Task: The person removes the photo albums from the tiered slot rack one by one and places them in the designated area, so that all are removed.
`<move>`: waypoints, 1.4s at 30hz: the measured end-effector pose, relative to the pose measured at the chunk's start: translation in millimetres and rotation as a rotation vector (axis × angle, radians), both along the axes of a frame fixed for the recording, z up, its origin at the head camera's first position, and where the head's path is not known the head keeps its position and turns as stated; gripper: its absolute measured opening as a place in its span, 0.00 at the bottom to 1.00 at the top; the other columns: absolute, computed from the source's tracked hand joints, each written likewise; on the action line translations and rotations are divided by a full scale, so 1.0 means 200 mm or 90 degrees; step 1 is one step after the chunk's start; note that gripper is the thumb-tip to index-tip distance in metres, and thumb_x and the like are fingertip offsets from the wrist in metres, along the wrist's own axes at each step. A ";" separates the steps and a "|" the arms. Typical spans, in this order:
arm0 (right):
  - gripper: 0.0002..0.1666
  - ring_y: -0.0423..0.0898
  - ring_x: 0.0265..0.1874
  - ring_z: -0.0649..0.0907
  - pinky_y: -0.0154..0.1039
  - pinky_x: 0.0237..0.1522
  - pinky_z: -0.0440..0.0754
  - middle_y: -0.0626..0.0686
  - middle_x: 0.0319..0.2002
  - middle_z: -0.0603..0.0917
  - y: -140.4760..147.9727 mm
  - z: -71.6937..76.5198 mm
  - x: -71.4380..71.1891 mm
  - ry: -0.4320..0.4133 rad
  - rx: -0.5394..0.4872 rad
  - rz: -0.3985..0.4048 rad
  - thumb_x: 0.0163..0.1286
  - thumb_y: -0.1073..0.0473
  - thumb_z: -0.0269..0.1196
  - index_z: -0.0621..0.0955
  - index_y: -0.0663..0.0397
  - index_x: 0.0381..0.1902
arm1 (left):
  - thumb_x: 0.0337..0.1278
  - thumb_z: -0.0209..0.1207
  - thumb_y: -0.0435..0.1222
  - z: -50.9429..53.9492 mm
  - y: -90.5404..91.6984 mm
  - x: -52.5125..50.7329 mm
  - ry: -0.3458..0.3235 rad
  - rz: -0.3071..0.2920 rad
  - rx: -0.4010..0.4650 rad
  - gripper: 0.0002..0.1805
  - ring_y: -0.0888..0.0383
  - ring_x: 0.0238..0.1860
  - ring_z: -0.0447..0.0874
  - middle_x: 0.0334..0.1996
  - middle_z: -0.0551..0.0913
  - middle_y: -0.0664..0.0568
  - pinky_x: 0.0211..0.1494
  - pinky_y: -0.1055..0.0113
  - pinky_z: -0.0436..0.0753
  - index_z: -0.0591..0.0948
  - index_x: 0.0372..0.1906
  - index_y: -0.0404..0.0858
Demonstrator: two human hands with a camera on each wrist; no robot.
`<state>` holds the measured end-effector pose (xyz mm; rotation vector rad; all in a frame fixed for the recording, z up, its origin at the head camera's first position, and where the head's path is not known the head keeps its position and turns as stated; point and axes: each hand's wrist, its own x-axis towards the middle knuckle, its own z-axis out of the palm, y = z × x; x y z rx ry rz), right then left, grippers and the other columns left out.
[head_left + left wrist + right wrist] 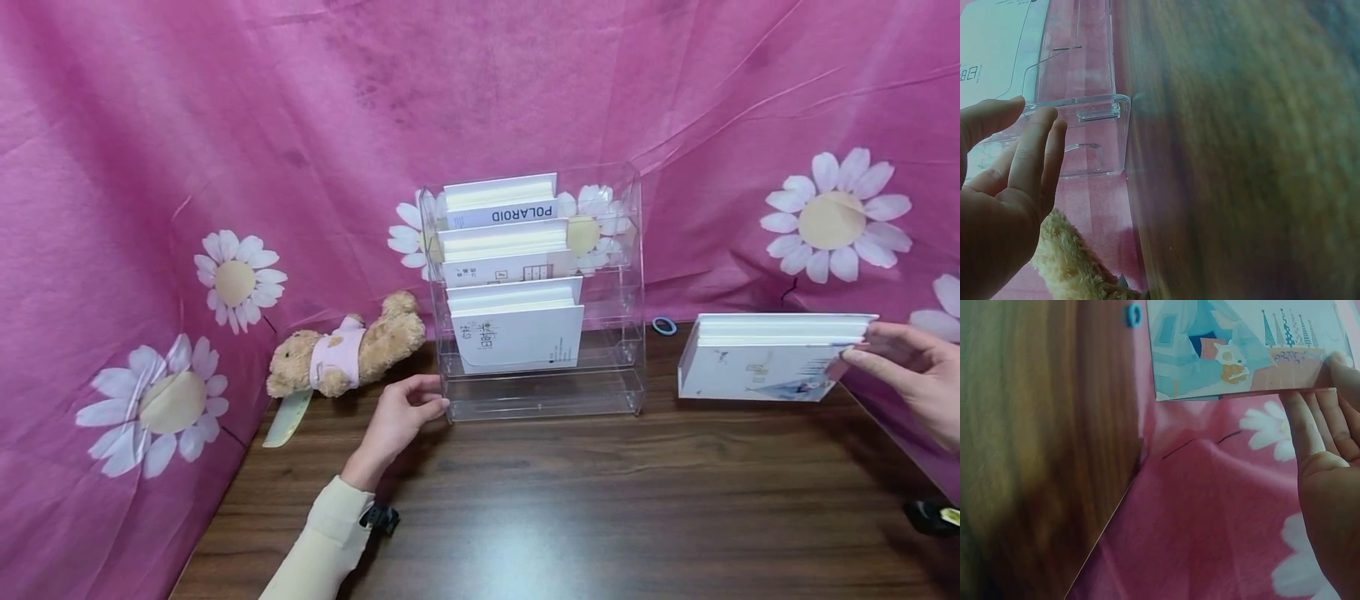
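White book being held in my right hand, right of the clear rack.
I am pinching its end; my left hand, fingers nearly straight, is touching the rack's side. A blue ring is lying between rack and book.

We see a creased pink cloth hanging behind the brown wooden table and down its left and right sides. Large white daisies with yellow centres pattern it. We notice a pale glare on the near tabletop.
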<state>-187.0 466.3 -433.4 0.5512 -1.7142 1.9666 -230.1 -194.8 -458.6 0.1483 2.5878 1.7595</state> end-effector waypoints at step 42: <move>0.37 0.16 0.39 0.86 0.11 0.41 0.79 0.21 0.39 0.91 0.15 -0.16 -0.01 -0.241 0.272 -0.170 0.78 0.75 0.67 0.85 0.16 0.56 | 0.67 0.73 0.26 -0.01 -0.01 0.01 -0.009 -0.004 -0.001 0.20 0.52 0.50 0.94 0.48 0.95 0.37 0.46 0.77 0.89 0.88 0.62 0.29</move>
